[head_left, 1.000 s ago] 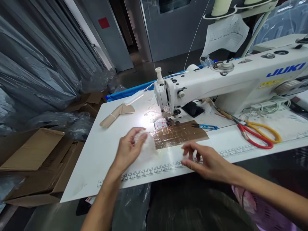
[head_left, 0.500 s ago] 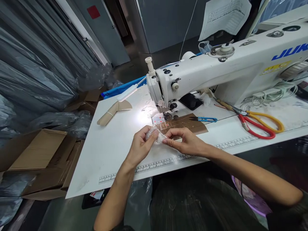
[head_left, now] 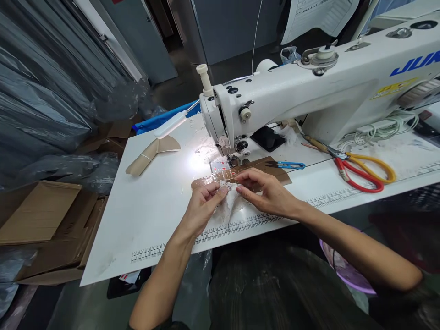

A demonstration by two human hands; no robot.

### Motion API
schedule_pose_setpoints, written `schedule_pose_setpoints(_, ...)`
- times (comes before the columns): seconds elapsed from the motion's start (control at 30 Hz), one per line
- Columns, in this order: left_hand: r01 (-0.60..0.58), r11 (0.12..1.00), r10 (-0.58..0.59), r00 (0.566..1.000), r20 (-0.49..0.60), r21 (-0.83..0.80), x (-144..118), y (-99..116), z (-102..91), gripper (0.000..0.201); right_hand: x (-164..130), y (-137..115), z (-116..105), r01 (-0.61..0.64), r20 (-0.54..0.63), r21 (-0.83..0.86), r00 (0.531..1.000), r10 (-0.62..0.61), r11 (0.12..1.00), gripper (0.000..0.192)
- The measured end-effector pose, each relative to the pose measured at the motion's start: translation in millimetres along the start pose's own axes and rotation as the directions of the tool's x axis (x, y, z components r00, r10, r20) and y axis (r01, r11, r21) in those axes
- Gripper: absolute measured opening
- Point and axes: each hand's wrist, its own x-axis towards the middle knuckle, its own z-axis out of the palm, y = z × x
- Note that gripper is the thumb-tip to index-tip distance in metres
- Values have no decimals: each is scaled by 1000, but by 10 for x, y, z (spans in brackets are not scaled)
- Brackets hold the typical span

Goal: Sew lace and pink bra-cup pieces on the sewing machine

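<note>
A small piece of white lace fabric [head_left: 228, 204] hangs between my two hands, in front of the sewing machine's needle area. My left hand [head_left: 203, 204] is closed, pinching the lace between thumb and fingers. My right hand [head_left: 266, 192] has its thumb and forefinger at the upper right edge of the same piece, the fingertips nearly together. Just beyond my fingers lies a brown plate [head_left: 278, 173] with red marks near the presser foot [head_left: 233, 160]. The lower end of the lace drops toward the printed ruler [head_left: 252, 225] on the table.
The white sewing machine [head_left: 275, 91] spans the back right. Blue thread snips [head_left: 287, 165] rest on the brown plate. Scissors with red and yellow handles [head_left: 360, 172] lie to the right. A tied brown card bundle [head_left: 147, 156] is at the left of the table [head_left: 113, 229]; cardboard boxes [head_left: 41, 211] stand beyond.
The lace, bunched in my fingers before, now hangs down more openly between my hands. My right fingers have shifted slightly up along its edge. The whole view has shifted a little.
</note>
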Motion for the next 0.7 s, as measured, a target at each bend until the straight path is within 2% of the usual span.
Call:
schedule_pose_setpoints(0.13,-16,999,17,1000,-19,42,-13,-35,24,30,34,-51,109,149,-102,-52,983,-154,987,19)
schedule_pose_setpoints(0.23,-22,997,24,999,-30,74,-14,-48,32,31,37,-65,170,135,-105,-124,983,-148,983,12)
schedule_pose_setpoints(0.3,-14,997,17,999,-31,74,-16,-48,32,31,35,-63,186,71,-102,-85,992,-79,994,13)
schedule_pose_setpoints(0.4,13,999,-13,1000,-22,30,-23,-52,36,29,39,-52,187,-70,-113,136,990,86,988,17)
schedule_pose_setpoints(0.53,60,992,-60,998,9,-109,-28,-71,54,26,46,-21,169,-231,-86,399,954,287,887,32)
schedule_pose_setpoints(0.63,82,982,-79,997,23,-171,-25,-82,60,24,25,4,150,-266,-89,496,931,353,827,38)
schedule_pose_setpoints(0.7,91,981,-90,996,14,-171,-20,-90,59,25,-5,15,144,-236,-136,496,929,344,835,37)
